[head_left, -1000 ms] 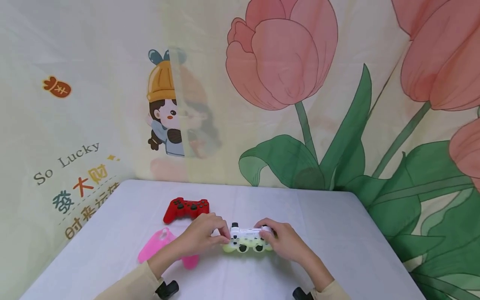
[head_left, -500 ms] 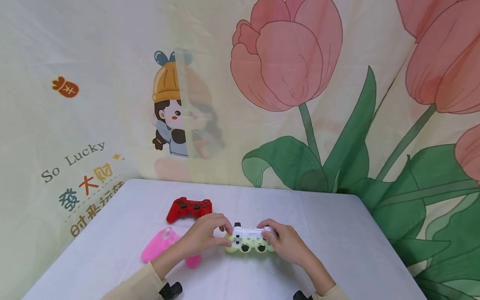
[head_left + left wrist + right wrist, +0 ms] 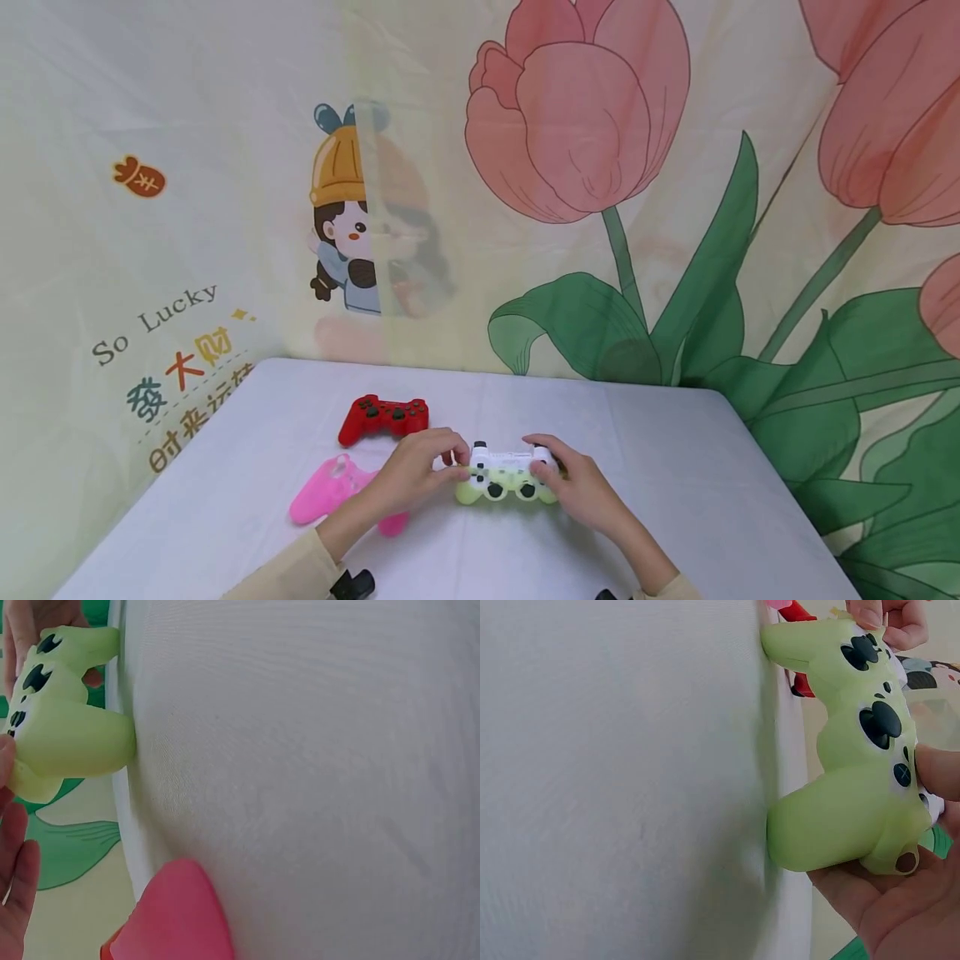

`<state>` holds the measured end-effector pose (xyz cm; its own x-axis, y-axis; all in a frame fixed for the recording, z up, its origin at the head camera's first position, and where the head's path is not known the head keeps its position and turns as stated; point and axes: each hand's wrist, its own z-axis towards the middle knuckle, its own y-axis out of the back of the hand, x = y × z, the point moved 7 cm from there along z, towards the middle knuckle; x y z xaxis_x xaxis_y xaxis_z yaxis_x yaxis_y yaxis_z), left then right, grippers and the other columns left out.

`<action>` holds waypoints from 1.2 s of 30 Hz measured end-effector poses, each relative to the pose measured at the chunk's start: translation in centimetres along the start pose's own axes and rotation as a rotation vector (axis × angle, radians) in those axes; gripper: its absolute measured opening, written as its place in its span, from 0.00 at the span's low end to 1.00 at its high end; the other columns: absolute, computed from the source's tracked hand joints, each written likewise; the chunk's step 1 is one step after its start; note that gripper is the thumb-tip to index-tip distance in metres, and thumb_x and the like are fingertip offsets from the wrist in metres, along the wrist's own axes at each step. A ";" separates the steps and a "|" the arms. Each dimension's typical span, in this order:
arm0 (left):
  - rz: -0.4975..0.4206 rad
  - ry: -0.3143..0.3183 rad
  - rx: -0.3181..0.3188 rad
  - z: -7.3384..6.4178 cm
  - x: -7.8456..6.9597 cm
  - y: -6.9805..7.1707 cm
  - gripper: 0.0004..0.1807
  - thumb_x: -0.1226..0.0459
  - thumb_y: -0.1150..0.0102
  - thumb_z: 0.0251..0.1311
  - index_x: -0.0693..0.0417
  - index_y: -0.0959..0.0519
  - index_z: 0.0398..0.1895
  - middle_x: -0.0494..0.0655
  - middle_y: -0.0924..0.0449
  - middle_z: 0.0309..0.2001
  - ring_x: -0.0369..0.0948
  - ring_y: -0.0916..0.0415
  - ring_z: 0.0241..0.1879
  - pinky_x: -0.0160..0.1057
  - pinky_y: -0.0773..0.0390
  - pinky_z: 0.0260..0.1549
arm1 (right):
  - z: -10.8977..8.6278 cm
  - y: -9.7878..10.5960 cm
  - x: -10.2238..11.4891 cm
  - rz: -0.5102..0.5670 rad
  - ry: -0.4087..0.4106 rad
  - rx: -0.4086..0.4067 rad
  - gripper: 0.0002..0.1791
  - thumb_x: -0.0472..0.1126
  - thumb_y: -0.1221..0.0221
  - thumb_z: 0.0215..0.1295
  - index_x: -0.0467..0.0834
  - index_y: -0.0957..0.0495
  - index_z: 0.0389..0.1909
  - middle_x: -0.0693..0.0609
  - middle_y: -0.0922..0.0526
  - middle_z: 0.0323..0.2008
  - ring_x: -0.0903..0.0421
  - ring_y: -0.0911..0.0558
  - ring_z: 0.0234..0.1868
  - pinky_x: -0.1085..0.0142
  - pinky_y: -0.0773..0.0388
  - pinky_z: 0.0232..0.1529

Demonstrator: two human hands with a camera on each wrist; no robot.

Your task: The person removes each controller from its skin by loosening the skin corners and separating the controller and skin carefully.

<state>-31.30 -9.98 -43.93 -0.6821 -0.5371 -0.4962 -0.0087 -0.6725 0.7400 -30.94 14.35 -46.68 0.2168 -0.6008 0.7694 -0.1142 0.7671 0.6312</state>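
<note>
A white game controller (image 3: 510,461) stands on its grips on the table in the head view, its handles and face covered by a light-green silicone sleeve (image 3: 832,817). White still shows along its top edge and shoulders. My left hand (image 3: 420,467) pinches the controller's left end, thumb and fingertips at the sleeve's edge. At the other end my right hand (image 3: 581,483) grips, with the thumb over the front beside the buttons and the fingers behind. The left wrist view shows the sleeved handles touching the cloth. The sleeve's back is hidden.
A red controller (image 3: 382,418) lies behind my left hand. Nearer, a pink silicone sleeve (image 3: 322,492) lies partly under my left forearm. A white cloth covers the table (image 3: 637,433), and a printed curtain (image 3: 450,333) hangs behind its far edge.
The head view has shifted slightly, so everything sits farther right. The white controller's face has tilted a little toward the camera between my hands. Both hands keep their hold.
</note>
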 end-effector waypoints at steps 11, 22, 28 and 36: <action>-0.005 0.035 0.038 0.2 -0.1 -0.4 0.15 0.64 0.24 0.62 0.36 0.23 0.34 0.26 0.24 0.31 0.28 0.30 0.27 0.31 0.26 0.29 | -0.1 0.1 0.3 -0.044 0.004 -0.099 0.18 0.44 0.35 0.76 0.61 0.19 0.63 0.48 0.12 0.54 0.57 0.19 0.41 0.63 0.21 0.37; -0.049 0.091 0.098 -0.7 0.8 -1.0 0.15 0.63 0.25 0.64 0.34 0.23 0.33 0.27 0.24 0.29 0.26 0.36 0.21 0.31 0.30 0.26 | -0.1 -0.1 0.6 -0.061 0.005 -0.113 0.16 0.46 0.36 0.77 0.58 0.19 0.62 0.47 0.12 0.51 0.56 0.20 0.39 0.62 0.23 0.38; -0.063 0.122 0.122 -1.5 1.4 -1.5 0.14 0.61 0.26 0.65 0.31 0.23 0.34 0.27 0.23 0.31 0.26 0.36 0.21 0.29 0.31 0.26 | -0.1 -0.2 0.5 -0.064 0.005 -0.109 0.16 0.46 0.37 0.77 0.58 0.19 0.63 0.48 0.12 0.52 0.55 0.20 0.40 0.60 0.23 0.40; -0.021 0.122 0.118 -1.6 1.0 -1.4 0.14 0.60 0.24 0.63 0.32 0.22 0.33 0.24 0.21 0.32 0.26 0.34 0.22 0.32 0.28 0.31 | -0.3 -0.1 0.7 -0.057 -0.009 -0.088 0.18 0.47 0.38 0.78 0.57 0.20 0.65 0.46 0.13 0.54 0.54 0.20 0.42 0.58 0.22 0.41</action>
<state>-30.82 -10.35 -46.21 -0.5869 -0.5863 -0.5583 -0.1124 -0.6239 0.7734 -30.50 13.92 -46.21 0.2120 -0.6456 0.7337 -0.0160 0.7483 0.6631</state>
